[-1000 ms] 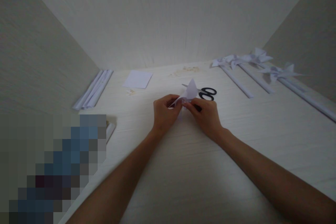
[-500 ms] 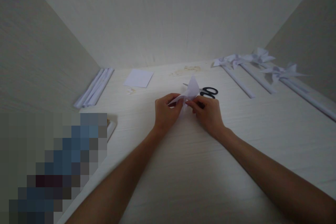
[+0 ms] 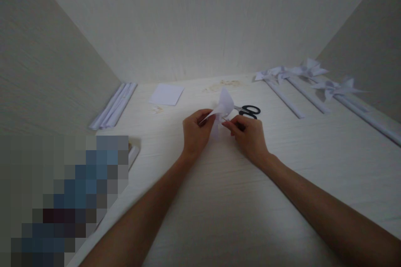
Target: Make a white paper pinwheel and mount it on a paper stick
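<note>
A white paper pinwheel (image 3: 225, 102) with curved blades is held up over the middle of the table. My left hand (image 3: 197, 131) pinches it from the left, with the thumb near its centre. From the right, my right hand (image 3: 249, 133) has thumb and forefinger pressed together close to the pinwheel's centre. Whatever sits between those right fingertips is too small to make out. Just behind my right hand lie scissors (image 3: 252, 109) with black handles, their blades partly hidden by the pinwheel.
Rolled white paper sticks (image 3: 114, 106) lie together at the left. A square paper sheet (image 3: 167, 94) rests at the back, near small scraps (image 3: 157, 109). Along the right, several finished pinwheels (image 3: 336, 87) lie on paper sticks. Pixelation covers the lower left.
The pinwheel has tilted and shifted slightly left with my left hand. A small gap now shows between its blades and my right fingertips. More of the scissors' blades shows.
</note>
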